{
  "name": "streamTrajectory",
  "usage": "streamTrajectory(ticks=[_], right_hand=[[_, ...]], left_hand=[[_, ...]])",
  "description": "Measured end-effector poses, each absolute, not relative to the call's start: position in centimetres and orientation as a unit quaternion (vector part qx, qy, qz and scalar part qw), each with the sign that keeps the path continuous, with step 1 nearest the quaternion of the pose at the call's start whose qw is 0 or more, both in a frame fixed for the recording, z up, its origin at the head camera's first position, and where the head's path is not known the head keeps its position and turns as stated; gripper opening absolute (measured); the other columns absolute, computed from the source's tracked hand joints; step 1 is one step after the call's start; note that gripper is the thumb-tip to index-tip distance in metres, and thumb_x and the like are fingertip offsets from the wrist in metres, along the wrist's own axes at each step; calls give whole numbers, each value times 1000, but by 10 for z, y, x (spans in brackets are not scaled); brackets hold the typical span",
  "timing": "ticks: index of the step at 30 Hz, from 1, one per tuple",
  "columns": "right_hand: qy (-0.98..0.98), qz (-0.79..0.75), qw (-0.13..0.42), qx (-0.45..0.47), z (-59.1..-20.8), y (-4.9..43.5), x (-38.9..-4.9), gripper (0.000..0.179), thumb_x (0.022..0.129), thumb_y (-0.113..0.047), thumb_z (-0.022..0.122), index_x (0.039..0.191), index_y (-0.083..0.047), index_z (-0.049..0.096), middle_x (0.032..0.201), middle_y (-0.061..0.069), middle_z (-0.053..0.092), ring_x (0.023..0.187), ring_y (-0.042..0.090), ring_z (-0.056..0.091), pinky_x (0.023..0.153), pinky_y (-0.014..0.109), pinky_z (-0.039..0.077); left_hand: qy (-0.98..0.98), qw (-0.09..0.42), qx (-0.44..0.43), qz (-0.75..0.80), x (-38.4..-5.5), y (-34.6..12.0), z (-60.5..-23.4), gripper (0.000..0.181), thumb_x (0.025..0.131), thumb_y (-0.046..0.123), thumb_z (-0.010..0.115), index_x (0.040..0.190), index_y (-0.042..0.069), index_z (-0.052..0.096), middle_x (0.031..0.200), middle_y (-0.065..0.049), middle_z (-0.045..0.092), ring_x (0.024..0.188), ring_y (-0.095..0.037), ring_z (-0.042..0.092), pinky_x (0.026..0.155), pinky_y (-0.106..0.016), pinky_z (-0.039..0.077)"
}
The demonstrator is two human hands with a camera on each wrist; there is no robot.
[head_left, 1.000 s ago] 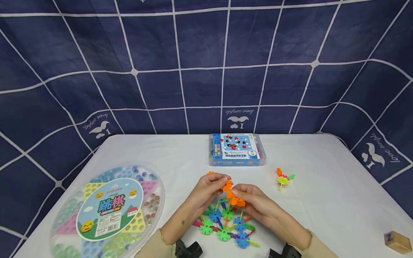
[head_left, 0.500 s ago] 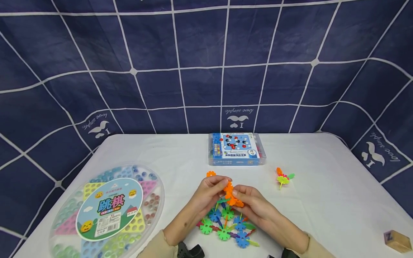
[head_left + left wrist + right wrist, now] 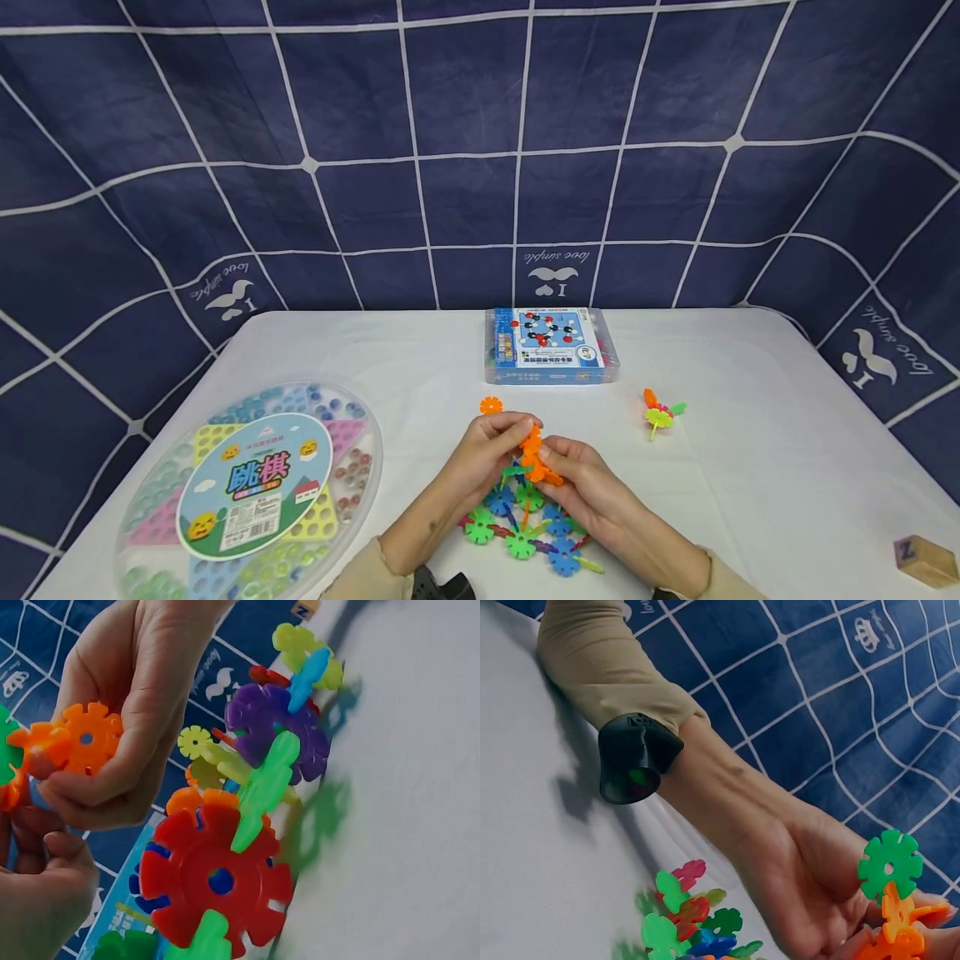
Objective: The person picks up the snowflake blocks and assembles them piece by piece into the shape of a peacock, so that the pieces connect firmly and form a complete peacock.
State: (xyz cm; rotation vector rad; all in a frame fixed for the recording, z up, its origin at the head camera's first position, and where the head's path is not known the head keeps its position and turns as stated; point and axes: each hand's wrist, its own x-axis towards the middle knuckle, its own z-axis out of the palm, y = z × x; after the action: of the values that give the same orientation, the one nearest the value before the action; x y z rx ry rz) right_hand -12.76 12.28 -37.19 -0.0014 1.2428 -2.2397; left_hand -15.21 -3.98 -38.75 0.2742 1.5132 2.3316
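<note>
Orange snowflake building discs [image 3: 534, 458] are joined in a small chain between both hands, over the front middle of the table. My left hand [image 3: 491, 450] pinches the upper end between thumb and fingers. Lower on the chain, the right hand [image 3: 588, 475] grips with its thumb on top. In the right wrist view a green disc [image 3: 890, 864] is fitted to the orange pieces. Beneath the hands lies a lattice of green, blue and purple discs [image 3: 521, 543], partly hidden by them. A single orange disc [image 3: 491, 405] lies just beyond the left hand.
A round marble-game board [image 3: 255, 487] takes up the table's left side. A clear-sided box [image 3: 551, 348] stands at the back. To the right are a small figure made of discs [image 3: 658, 415] and a wooden block [image 3: 926, 562]. A patterned blue cloth [image 3: 465, 200] hangs behind.
The hands have drawn slightly together and toward the body, and the orange chain has turned more upright. More of the single orange disc behind the left hand now shows.
</note>
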Motion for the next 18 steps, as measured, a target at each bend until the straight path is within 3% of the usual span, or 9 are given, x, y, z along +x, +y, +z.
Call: streamTrajectory(ticks=[4,9,12,18], right_hand=[[458,-846,275,2,-368,121,-126,11,99,-5,44,101,3,51,107,9,48,94,15,47,88,27,44],[461,-843,276,-13,-365,121,-123,11,99,-6,44,103,3,49,107,8,48,95,16,46,87,26,43],[459,-843,279,-17,-365,120,-123,15,100,-6,42,109,5,45,111,9,48,100,16,46,92,29,42],[432,-854,289,6,-364,123,-127,20,100,-7,42,113,7,44,114,12,46,100,18,48,94,33,42]], left_hand=[[524,163,105,829,-152,-40,-387,17,95,16,56,92,10,71,92,-3,61,78,-14,49,70,-20,44],[518,131,168,829,-151,-41,-387,16,95,14,57,91,13,73,87,-3,55,81,-14,47,74,-18,46],[522,120,177,826,-149,-40,-386,18,95,13,56,91,12,73,83,-1,53,78,-13,45,70,-18,44],[571,110,149,800,-150,-41,-383,29,95,14,57,108,-12,61,96,-8,60,80,-14,52,74,-20,48]])
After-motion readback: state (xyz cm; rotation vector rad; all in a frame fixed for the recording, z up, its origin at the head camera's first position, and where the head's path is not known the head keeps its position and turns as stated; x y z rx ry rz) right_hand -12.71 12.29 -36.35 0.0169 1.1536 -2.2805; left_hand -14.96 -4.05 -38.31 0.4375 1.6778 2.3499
